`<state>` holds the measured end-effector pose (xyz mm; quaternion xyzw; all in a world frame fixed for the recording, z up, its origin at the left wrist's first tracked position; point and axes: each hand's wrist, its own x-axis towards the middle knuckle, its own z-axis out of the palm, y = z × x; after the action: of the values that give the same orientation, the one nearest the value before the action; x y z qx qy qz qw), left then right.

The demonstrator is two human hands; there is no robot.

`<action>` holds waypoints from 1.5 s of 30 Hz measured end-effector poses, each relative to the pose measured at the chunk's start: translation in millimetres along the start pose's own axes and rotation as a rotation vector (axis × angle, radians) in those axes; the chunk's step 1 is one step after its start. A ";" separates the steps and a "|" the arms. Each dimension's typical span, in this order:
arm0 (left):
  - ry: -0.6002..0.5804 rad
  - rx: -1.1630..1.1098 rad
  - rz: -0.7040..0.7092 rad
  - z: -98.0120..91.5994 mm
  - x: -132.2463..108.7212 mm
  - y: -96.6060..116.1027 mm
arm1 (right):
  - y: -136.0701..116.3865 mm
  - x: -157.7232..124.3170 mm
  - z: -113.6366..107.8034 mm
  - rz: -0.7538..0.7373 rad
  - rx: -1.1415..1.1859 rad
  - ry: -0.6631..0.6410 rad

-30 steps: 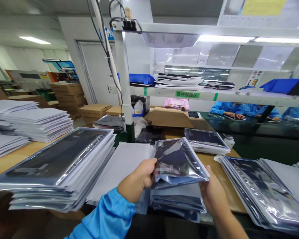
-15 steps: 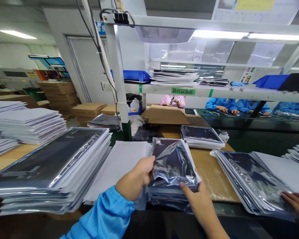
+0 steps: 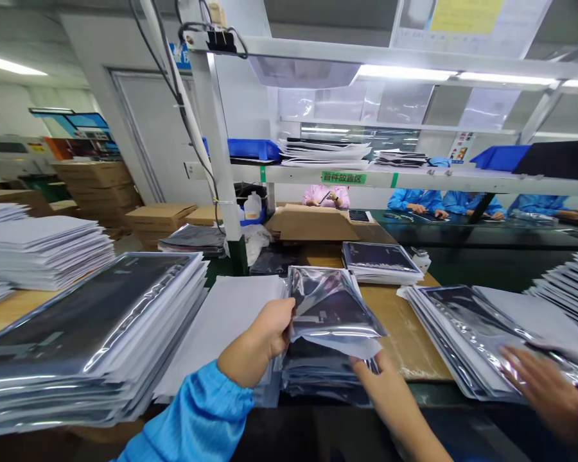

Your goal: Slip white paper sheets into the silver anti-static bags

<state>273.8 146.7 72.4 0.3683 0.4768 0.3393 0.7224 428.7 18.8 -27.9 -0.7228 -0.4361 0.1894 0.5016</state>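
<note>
My left hand, in a blue sleeve, pinches the left edge of a shiny grey anti-static bag with a white sheet under it. That bag is lifted off a low stack of similar bags at the table's near edge. My right hand is below the bag's near right corner. Its fingers are stretched out, with the tips on the stack under the raised bag. Nothing shows in its grasp.
Another person's blurred hand rests on a fanned stack of bags at the right. A tall bagged stack, white sheets and paper piles fill the left. Farther back are a small stack, a cardboard box and a shelf post.
My right hand has let go of the bag's right corner and dropped under it onto the stack. Another person's hand has come in over the right stack. The camera has turned slightly right.
</note>
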 end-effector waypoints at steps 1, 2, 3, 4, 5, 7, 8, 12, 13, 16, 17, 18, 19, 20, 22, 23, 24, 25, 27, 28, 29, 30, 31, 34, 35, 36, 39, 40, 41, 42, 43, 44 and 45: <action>-0.003 0.003 0.015 -2.5 -3.1 0.5 | -3.4 2.0 -9.1 0.036 0.057 0.048; -0.005 0.009 0.028 -5.9 -7.1 1.0 | -7.8 3.6 -17.7 0.099 0.145 0.117; -0.007 0.016 0.040 -10.2 -11.8 1.1 | -13.2 4.7 -25.1 0.179 0.268 0.180; -0.015 0.021 0.055 -15.2 -17.0 0.4 | -19.3 5.3 -30.6 0.262 0.418 0.212; -0.035 0.025 0.071 -20.8 -22.4 -1.4 | -25.8 5.4 -33.9 0.344 0.578 0.191; -0.112 0.036 0.076 -32.3 -32.2 -8.6 | -38.2 4.7 -33.8 0.480 0.816 0.003; -0.159 0.040 0.065 -37.7 -36.1 -13.9 | -43.0 4.1 -31.0 0.524 0.874 -0.137; -0.274 0.027 0.008 -52.4 -44.7 -37.0 | -47.2 2.1 -17.2 0.539 0.851 -0.454; -0.271 0.022 0.015 -54.4 -46.1 -40.9 | -45.5 1.7 -15.9 0.506 0.762 -0.392; -0.263 -0.004 0.042 -57.7 -52.9 -45.4 | -40.8 -1.7 -19.1 0.385 0.267 -0.036; -0.262 -0.015 0.051 -58.1 -56.1 -45.3 | -40.4 -4.0 -21.0 0.360 0.167 0.001; -0.263 -0.024 0.056 -58.4 -59.5 -45.1 | -40.6 -6.9 -22.6 0.364 0.157 -0.033; -0.263 -0.028 0.059 -58.7 -62.6 -45.1 | -41.3 -10.2 -23.5 0.390 0.227 -0.118; -0.264 -0.025 0.060 -59.1 -65.2 -45.7 | -42.4 -13.6 -23.5 0.429 0.341 -0.216; -0.274 -0.016 0.060 -60.9 -67.4 -49.1 | -44.6 -19.4 -21.4 0.506 0.524 -0.331; -0.286 -0.013 0.056 -62.4 -67.0 -51.9 | -45.6 -21.3 -19.9 0.535 0.577 -0.353; -0.299 -0.009 0.048 -64.5 -65.6 -55.2 | -46.3 -22.6 -18.3 0.561 0.624 -0.382; -0.309 -0.001 0.046 -66.9 -63.8 -58.8 | -46.5 -23.5 -16.8 0.596 0.688 -0.421; -0.305 0.008 0.053 -72.4 -60.1 -65.6 | -45.2 -24.5 -14.2 0.696 0.869 -0.492; -0.278 -0.012 0.051 -75.0 -59.1 -68.6 | -43.3 -25.1 -12.9 0.758 0.957 -0.502; -0.235 -0.056 0.035 -77.2 -59.1 -71.1 | -40.6 -26.0 -11.5 0.816 1.022 -0.490; -0.198 -0.122 -0.002 -78.7 -60.2 -73.2 | -37.2 -27.1 -10.1 0.866 1.066 -0.467; -0.182 -0.195 -0.061 -79.5 -62.2 -74.9 | -33.4 -28.5 -8.6 0.902 1.099 -0.446; -0.273 -0.301 -0.242 -77.3 -71.0 -77.6 | -24.0 -33.0 -5.5 0.933 1.153 -0.392; -0.314 -0.279 -0.274 -76.0 -73.4 -77.8 | -22.7 -34.3 -5.2 0.932 1.163 -0.373; -0.325 -0.241 -0.290 -74.8 -75.0 -77.5 | -22.8 -35.4 -5.4 0.936 1.169 -0.361; -0.299 -0.142 -0.183 -75.3 -74.2 -71.9 | -27.5 -38.2 -9.2 0.934 1.169 -0.311; -0.295 -0.117 -0.110 -77.4 -73.0 -67.2 | -28.9 -39.5 -11.5 0.943 1.160 -0.288; -0.287 -0.087 -0.031 -80.2 -72.2 -60.5 | -29.2 -41.2 -14.3 0.955 1.149 -0.257; -0.262 -0.047 0.046 -83.6 -72.6 -51.3 | -28.0 -43.6 -17.5 0.960 1.142 -0.215; -0.211 0.001 0.118 -87.2 -74.8 -39.8 | -25.0 -47.0 -21.2 0.954 1.138 -0.172; -0.135 0.057 0.183 -90.5 -79.1 -26.0 | -20.3 -51.4 -25.4 0.944 1.132 -0.133; -0.039 0.101 0.255 -93.0 -85.4 -10.4 | -14.0 -56.7 -30.3 0.929 1.122 -0.104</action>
<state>161.0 89.1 75.5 0.4684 0.4283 0.3967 0.6632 413.0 -43.0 -11.9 -0.4574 0.0550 0.6116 0.6432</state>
